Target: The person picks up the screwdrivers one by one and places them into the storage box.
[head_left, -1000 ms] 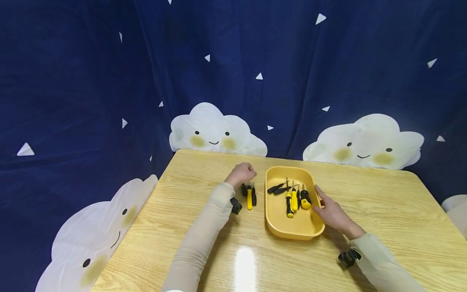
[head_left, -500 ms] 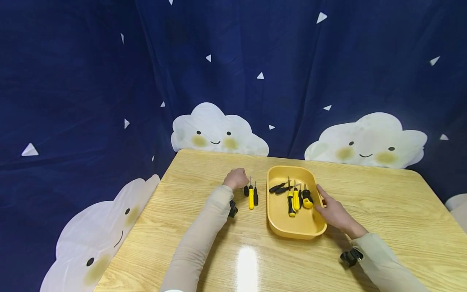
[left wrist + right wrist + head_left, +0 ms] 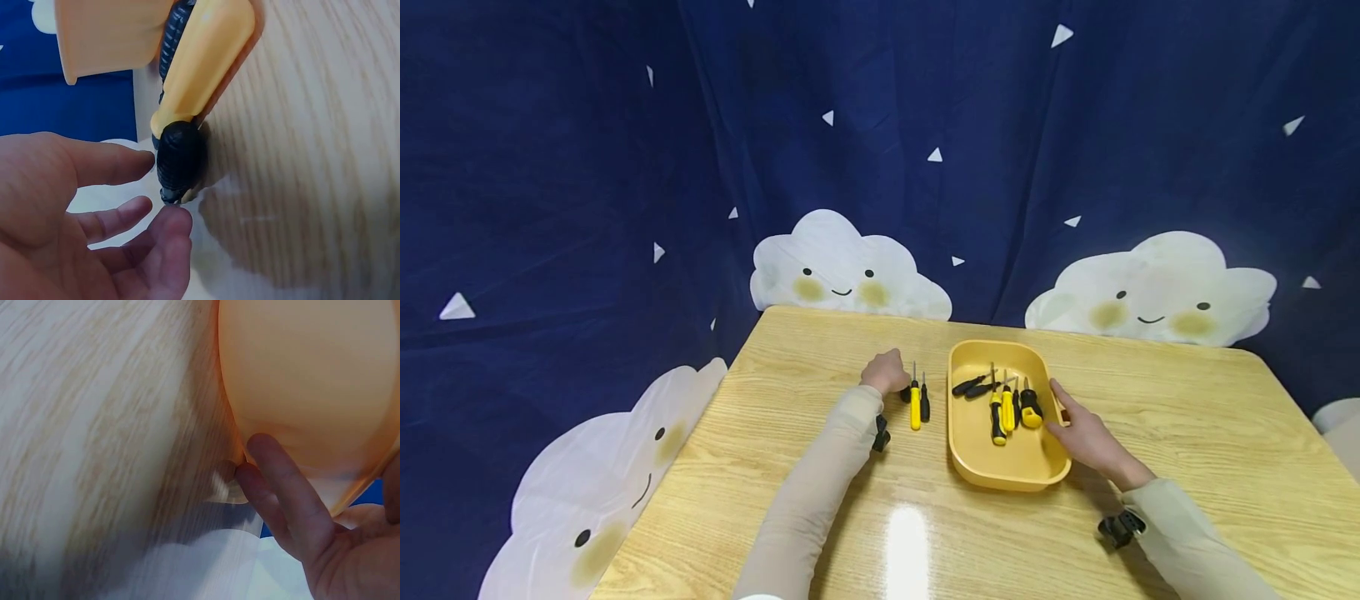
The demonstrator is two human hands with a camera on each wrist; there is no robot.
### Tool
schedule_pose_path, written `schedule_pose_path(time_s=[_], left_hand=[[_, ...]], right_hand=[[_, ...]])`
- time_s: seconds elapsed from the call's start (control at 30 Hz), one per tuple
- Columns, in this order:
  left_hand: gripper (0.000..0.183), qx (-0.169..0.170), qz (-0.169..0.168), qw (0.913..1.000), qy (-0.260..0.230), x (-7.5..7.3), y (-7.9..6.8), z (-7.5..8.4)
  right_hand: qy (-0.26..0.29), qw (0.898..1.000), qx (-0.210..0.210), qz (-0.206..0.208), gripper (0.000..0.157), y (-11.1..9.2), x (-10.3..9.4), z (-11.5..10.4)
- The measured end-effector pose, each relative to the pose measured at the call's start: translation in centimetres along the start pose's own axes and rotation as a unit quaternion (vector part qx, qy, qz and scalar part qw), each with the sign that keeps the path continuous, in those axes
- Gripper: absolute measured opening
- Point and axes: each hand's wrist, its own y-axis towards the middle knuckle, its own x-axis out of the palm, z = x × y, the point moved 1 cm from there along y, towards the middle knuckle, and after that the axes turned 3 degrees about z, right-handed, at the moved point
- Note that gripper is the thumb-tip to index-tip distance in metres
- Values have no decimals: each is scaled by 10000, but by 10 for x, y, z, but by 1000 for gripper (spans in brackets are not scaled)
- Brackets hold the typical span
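Beside several screwdrivers on the table my left hand (image 3: 886, 372) reaches down, thumb and fingers parted around a short black screwdriver (image 3: 179, 156). A small gap shows at the fingertips; firm contact cannot be made out. Right of it lie a yellow-handled screwdriver (image 3: 915, 407) and a slim black screwdriver (image 3: 925, 405). My right hand (image 3: 1092, 438) holds the right side of a yellow plastic bin (image 3: 1000, 477), thumb over the rim and fingers on the outer wall. Inside the bin are several black and yellow screwdrivers (image 3: 1007, 408), including a stubby one (image 3: 1030, 410).
The wooden table (image 3: 790, 350) carries the bin and tools. A dark blue curtain (image 3: 880, 125) with white clouds and triangles hangs behind the table and along its left side. A camera is strapped to each wrist.
My left hand has drawn slightly back and lower, from above the loose screwdrivers to the leftmost black one. The right hand and the bin stay in place.
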Motion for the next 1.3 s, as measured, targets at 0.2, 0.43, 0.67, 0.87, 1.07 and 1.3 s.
schedule_pose_path(time_s=[0.2,0.43,0.67,0.87,1.07,1.3], left_hand=[[31,-152,49,9998,79,3,0,1],[38,-266,240,9987,355,6,0,7],[32,-285,378,9970,608,10,1,10],[29,-373,468,9953,762,13,1,7],[15,-369,453,9948,834,12,0,6],[17,-357,336,9952,850,11,-1,2]], right_hand=[[16,10000,59,-24,72,0,0,0],[12,10000,67,-38,73,1,1,1],[49,9999,69,-70,72,1,1,2],[0,9999,89,-57,72,1,1,1],[-52,10000,15,1,73,1,0,2],[12,10000,0,-2,73,1,1,3]])
